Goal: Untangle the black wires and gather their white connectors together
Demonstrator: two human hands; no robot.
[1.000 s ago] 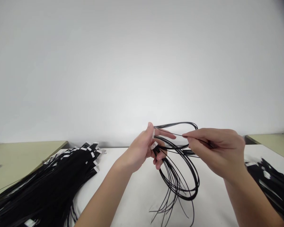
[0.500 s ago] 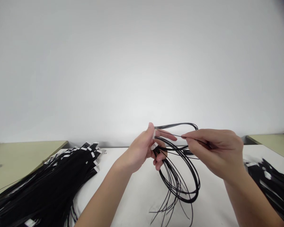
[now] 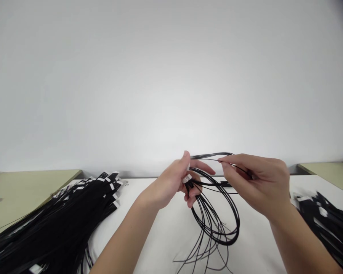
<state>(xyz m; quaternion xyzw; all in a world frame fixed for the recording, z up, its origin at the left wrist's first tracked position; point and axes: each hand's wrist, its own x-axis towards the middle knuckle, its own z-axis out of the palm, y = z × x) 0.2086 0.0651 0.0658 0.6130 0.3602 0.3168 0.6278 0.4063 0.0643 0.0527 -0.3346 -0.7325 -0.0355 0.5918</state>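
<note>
My left hand [image 3: 178, 177] grips a looped bundle of thin black wires [image 3: 236, 217] above the white table. A white connector [image 3: 186, 178] on the bundle shows at its fingers, and another white piece is partly hidden beneath the thumb. Loose wire ends hang from the bundle below that hand. Thumb and forefinger of my right hand [image 3: 258, 182] pinch one thin black wire, which runs left toward the connector under my left thumb. Whether its end sits in the connector is too small to tell.
To the left, a large pile of black wires [image 3: 60, 217] with white connectors lies on the white table [image 3: 157, 243]. Another such pile [image 3: 328, 220] is at the right. Greenish-yellow surfaces [image 3: 31, 186] flank the table, and a pale wall [image 3: 171, 83] rises behind.
My right hand has shifted slightly left, closer to my left hand, still pinching the wire. My left hand moved a little right and down. The hanging wire ends have swung.
</note>
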